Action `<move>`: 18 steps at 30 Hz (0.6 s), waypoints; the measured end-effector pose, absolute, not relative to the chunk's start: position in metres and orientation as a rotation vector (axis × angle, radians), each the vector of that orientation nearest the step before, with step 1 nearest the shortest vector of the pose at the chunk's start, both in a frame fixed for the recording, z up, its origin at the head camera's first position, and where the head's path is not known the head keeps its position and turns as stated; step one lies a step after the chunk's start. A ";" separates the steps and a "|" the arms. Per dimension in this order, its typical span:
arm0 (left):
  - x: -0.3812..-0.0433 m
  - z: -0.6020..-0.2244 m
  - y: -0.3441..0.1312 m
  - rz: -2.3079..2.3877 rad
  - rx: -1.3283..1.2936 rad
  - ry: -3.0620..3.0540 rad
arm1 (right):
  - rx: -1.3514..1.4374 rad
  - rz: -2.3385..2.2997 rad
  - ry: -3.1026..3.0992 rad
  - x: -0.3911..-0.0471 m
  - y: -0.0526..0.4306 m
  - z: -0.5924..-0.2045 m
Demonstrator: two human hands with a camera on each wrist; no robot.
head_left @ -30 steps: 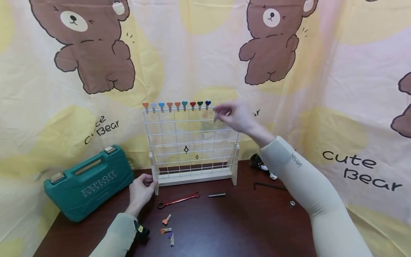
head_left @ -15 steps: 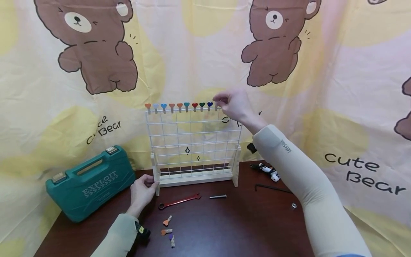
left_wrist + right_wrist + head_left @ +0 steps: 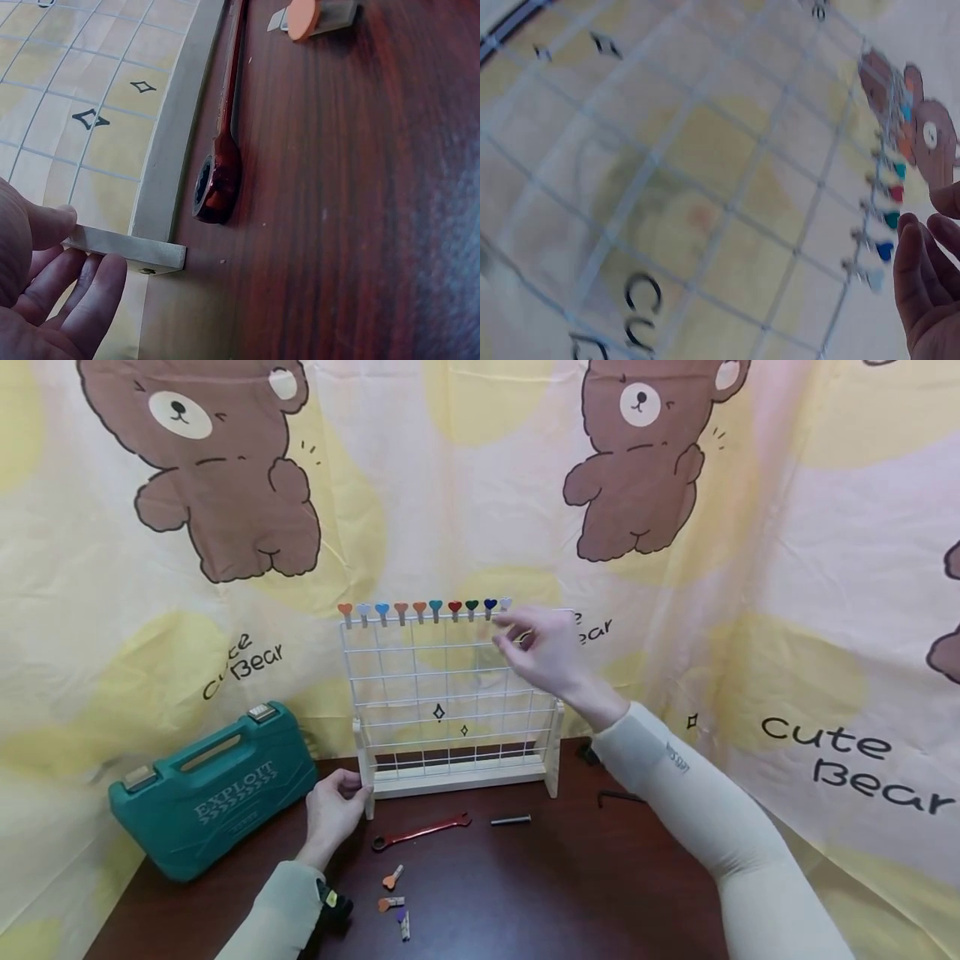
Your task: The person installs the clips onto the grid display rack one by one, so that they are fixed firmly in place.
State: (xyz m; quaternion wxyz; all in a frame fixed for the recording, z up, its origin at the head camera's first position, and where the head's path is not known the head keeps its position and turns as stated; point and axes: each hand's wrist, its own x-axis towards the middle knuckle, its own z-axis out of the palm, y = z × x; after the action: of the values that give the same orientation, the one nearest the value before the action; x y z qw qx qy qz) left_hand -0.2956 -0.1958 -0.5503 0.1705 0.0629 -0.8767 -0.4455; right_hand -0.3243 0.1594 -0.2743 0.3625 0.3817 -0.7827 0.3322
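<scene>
A white wire grid (image 3: 446, 647) stands in a wooden base, with a row of heart-topped mini clothespins along its top wire. My left hand (image 3: 333, 814) pinches the left wooden foot (image 3: 124, 245) of the base between thumb and fingers. At the right end of the row sits a white-heart clothespin (image 3: 873, 278), just beyond a dark blue one (image 3: 491, 605). My right hand (image 3: 551, 647) is beside these last clothespins with fingers loosely bent and nothing between them. In the right wrist view its fingertips are apart from the white-heart clothespin.
Two orange-heart clothespins, one of them (image 3: 392, 904) lower, and a purple-heart clothespin (image 3: 405, 925) lie on the dark table. A red wrench (image 3: 422, 832), a bolt (image 3: 511, 820) and a black hex key (image 3: 619, 796) lie near the base. A green tool case (image 3: 217, 793) stands left.
My right hand came to the top wire, left the white-heart clothespin clipped there, let go and dropped slightly below it. My left hand stays on the wooden foot.
</scene>
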 end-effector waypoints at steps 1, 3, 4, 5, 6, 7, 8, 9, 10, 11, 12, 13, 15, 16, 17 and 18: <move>-0.295 -0.551 -0.196 -1.263 0.174 -2.485 | 1.020 0.890 -2.028 -0.320 0.156 -0.283; -0.295 -0.551 -0.196 -1.251 0.165 -2.477 | 1.090 0.938 -2.064 -0.314 0.148 -0.303; -0.295 -0.551 -0.196 -1.243 0.155 -2.471 | 1.129 0.948 -2.076 -0.311 0.143 -0.315; -0.295 -0.552 -0.197 -1.235 0.148 -2.467 | 1.176 0.955 -2.084 -0.309 0.138 -0.326; -0.295 -0.552 -0.197 -1.228 0.141 -2.461 | 1.220 0.951 -2.094 -0.306 0.133 -0.339; -0.295 -0.552 -0.197 -1.221 0.133 -2.457 | 1.268 0.941 -2.113 -0.302 0.128 -0.351; -0.296 -0.552 -0.197 -1.214 0.130 -2.455 | 1.318 0.924 -2.136 -0.299 0.122 -0.364; -0.296 -0.552 -0.197 -1.210 0.125 -2.452 | 1.370 0.896 -2.163 -0.295 0.116 -0.376; -0.296 -0.552 -0.197 -1.209 0.125 -2.451 | 1.426 0.866 -2.193 -0.292 0.110 -0.388; -0.296 -0.552 -0.197 -1.208 0.128 -2.450 | 1.478 0.817 -2.233 -0.288 0.103 -0.401; -0.296 -0.552 -0.197 -1.209 0.129 -2.449 | 1.530 0.761 -2.275 -0.284 0.096 -0.412; -0.297 -0.552 -0.198 -1.209 0.132 -2.450 | 1.586 0.702 -2.313 -0.280 0.089 -0.424; -0.297 -0.552 -0.197 -1.209 0.133 -2.452 | 1.694 0.563 -2.363 -0.274 0.075 -0.447; -0.297 -0.553 -0.198 -1.210 0.134 -2.452 | 1.741 0.499 -2.377 -0.272 0.069 -0.458; -0.297 -0.553 -0.197 -1.214 0.133 -2.449 | 1.786 0.454 -2.387 -0.271 0.063 -0.468; -0.297 -0.553 -0.197 -1.216 0.132 -2.447 | 1.828 0.424 -2.389 -0.269 0.057 -0.478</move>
State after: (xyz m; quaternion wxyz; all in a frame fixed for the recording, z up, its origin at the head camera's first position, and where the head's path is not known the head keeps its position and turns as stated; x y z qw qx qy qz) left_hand -0.2967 -0.1973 -0.5530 0.2013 0.0474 -0.8761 -0.4355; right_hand -0.2693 0.0573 -0.4778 0.0520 0.6010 -0.7853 0.1395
